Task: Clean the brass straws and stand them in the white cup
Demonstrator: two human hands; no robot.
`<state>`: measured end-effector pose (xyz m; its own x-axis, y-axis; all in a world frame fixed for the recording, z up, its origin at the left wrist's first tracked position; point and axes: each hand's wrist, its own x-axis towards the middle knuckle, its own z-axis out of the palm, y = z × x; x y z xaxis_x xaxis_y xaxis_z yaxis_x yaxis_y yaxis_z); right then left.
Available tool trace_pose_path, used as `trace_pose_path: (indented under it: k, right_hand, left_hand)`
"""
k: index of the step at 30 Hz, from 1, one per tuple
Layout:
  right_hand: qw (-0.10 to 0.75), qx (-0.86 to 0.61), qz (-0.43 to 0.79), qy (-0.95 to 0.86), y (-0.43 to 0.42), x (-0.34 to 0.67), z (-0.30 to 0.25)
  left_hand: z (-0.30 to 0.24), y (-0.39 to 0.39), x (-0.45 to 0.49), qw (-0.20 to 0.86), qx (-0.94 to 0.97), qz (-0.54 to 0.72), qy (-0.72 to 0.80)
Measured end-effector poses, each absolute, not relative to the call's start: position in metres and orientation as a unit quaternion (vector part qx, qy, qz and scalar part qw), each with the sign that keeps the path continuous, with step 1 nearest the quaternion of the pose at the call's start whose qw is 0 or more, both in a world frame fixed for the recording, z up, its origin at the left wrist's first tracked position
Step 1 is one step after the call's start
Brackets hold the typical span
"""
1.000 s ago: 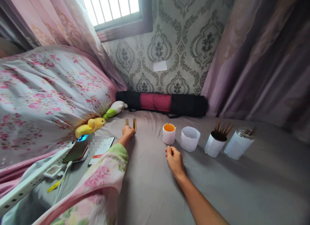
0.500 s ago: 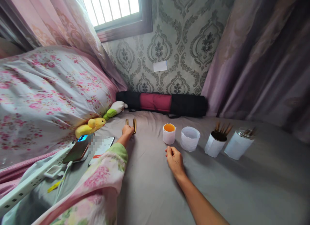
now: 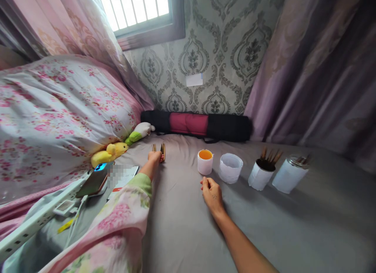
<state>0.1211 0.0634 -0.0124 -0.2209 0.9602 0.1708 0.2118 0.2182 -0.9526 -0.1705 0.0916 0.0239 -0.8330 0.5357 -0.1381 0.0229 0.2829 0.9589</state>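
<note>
My left hand [image 3: 154, 157] is at the middle of the bed, its fingers closed at a bundle of thin brown sticks [image 3: 163, 149]. More thin sticks poke up just beyond its knuckles; the hand hides their lower parts. In front of the row of containers, my right hand [image 3: 212, 194] rests on the sheet with fingers curled and pressed together; whatever they may hold is hidden. Nearest to it is a white-wrapped cup with an orange inside [image 3: 205, 165]. To the right stand a wide whitish tub [image 3: 230, 173], a white-wrapped can [image 3: 258, 179] and a tilted-looking white-wrapped jar [image 3: 289, 181], the latter two holding brown sticks.
A grey sheet [image 3: 182, 226] covers the bed. Along the wall lies a black and red long bag [image 3: 188, 124]. At left are a yellow plush toy [image 3: 108, 155], a green and white plush toy [image 3: 139, 132], a phone [image 3: 94, 183], a second flat device [image 3: 126, 177] and a white power strip [image 3: 32, 226].
My left wrist and sleeve have shifted slightly left, with the hand still at the sticks. My right hand and the containers stay where they were.
</note>
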Motion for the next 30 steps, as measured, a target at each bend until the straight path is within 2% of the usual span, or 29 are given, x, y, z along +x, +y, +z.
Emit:
trace_pose_path:
  k: [6, 16, 30]
  right_hand:
    - [0.436, -0.448, 0.434, -0.649, 0.064, 0.121, -0.013]
    - [0.426, -0.453, 0.433, -0.653, 0.062, 0.122, -0.009]
    - [0.419, -0.454, 0.437, -0.654, 0.063, 0.122, -0.011]
  left_hand:
    - [0.027, 0.093, -0.162, 0.292, 0.111, 0.611, 0.728]
    - [0.026, 0.081, -0.147, 0.369, 0.101, 0.663, 0.643]
    - [0.014, 0.067, -0.11, 0.365, 0.13, 0.738, 0.552]
